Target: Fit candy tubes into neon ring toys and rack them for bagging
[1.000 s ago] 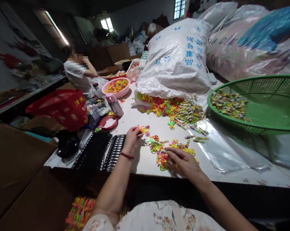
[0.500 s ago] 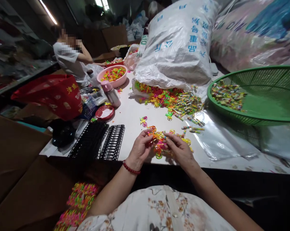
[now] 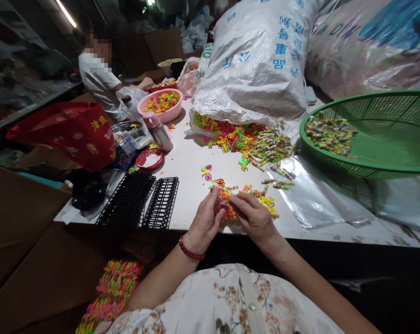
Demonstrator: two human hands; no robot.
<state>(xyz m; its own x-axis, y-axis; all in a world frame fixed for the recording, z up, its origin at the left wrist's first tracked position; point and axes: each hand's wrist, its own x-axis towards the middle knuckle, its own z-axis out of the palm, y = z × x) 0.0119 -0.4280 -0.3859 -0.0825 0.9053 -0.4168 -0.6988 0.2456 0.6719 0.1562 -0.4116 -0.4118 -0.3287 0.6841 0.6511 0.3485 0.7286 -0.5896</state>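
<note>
Near the front edge of the white table, my left hand [image 3: 207,217] has its thumb and fingers curled round a small bright plastic piece that I cannot make out well. My right hand [image 3: 253,214] pinches at the same spot, its fingertips almost meeting the left ones. Small colourful plastic pieces [image 3: 268,202] lie just beyond and beside both hands. A pink and yellow piece [image 3: 206,172] sits apart, farther back. Behind, a heap of bright pieces [image 3: 230,139] and striped sticks [image 3: 272,147] spills from a white sack [image 3: 251,69].
Black plastic racks [image 3: 161,203] lie at the left front, near a red bag [image 3: 67,132], a flask [image 3: 158,132] and a pink basin [image 3: 177,110]. Clear plastic bags [image 3: 321,199] and a green basket [image 3: 377,169] are at the right. A person [image 3: 98,83] works at the back left.
Both hands have come closer together and slightly toward me, and the left has turned with its thumb raised. The person at the back left has lowered an arm from the head.
</note>
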